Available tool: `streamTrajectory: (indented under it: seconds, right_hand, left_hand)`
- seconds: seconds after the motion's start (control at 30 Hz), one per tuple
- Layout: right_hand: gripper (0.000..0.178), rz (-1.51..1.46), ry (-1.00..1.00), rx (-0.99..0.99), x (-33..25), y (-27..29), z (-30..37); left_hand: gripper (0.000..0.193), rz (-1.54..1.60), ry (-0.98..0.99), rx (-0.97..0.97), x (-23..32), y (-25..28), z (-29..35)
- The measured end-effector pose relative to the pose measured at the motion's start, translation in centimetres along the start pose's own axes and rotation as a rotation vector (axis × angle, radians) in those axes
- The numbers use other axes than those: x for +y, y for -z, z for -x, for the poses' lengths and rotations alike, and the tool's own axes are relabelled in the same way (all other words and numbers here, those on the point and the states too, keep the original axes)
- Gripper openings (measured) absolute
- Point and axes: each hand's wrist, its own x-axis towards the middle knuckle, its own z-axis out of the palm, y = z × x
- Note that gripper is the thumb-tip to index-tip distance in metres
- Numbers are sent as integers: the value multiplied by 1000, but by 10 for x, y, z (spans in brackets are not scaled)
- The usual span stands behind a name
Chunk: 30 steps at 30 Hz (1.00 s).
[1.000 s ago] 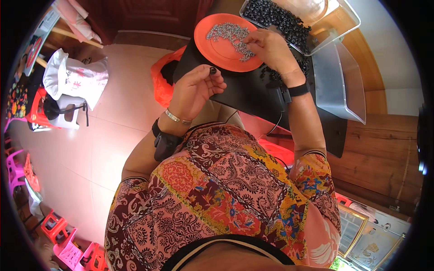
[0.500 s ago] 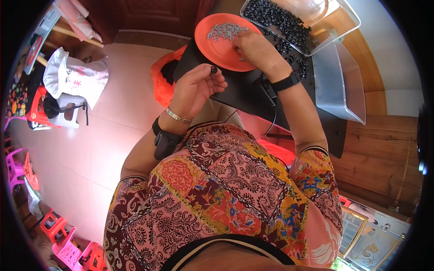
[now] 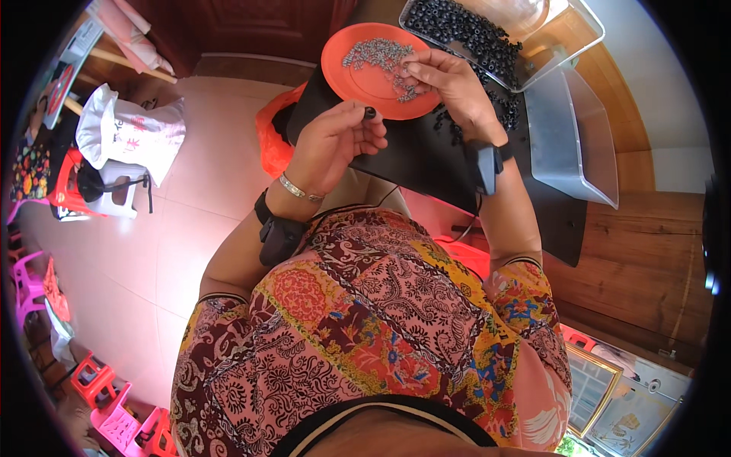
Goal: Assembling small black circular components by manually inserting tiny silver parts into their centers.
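Note:
Between the thumb and forefinger of my left hand [image 3: 343, 137] is a small black round knob-like part [image 3: 370, 113]; the other fingers curl loosely. My right hand [image 3: 451, 84] is over the right side of an orange-red plate [image 3: 354, 87], its thumb and fingertips pinched together. What they hold, if anything, is too small to make out. Small silver metal pieces, seemingly screws [image 3: 375, 53], lie heaped on the plate, with some spread towards its right edge below my fingers.
Behind my right hand, a clear bin [image 3: 567, 57] holds many black parts [image 3: 457, 34], and more lie loose on the black table [image 3: 426, 164]. A translucent bin [image 3: 571, 137] stands at the right. An orange bag [image 3: 274, 141] hangs by the table's left edge.
My right hand has lifted from the plate's pile and turned, fingertips now pinched. Some silver pieces are spread further to the right. My left hand still holds the black part, slightly shifted.

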Motion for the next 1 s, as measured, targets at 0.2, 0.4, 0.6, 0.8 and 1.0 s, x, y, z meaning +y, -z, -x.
streamTrajectory:
  seconds: [0.2, 0.4, 0.6, 0.8, 1.0]
  right_hand:
    - [19, -161, 87, -26, 0, -20, 28]
    - [13, -198, 159, -41, -10, -35, 52]
    - [7, -109, 316, 45, -2, -41, 61]
    - [3, 86, 433, 173, 4, -49, 67]
    - [11, 231, 482, 198, 5, -48, 74]
  left_hand:
    - [26, -60, -20, -48, 3, -15, -11]
    - [25, -84, 0, -73, -3, -21, -13]
    - [24, -112, 44, -31, -10, -24, -16]
    - [24, -57, 73, -14, -15, -23, -16]
    - [26, -22, 97, -77, -16, -21, -17]
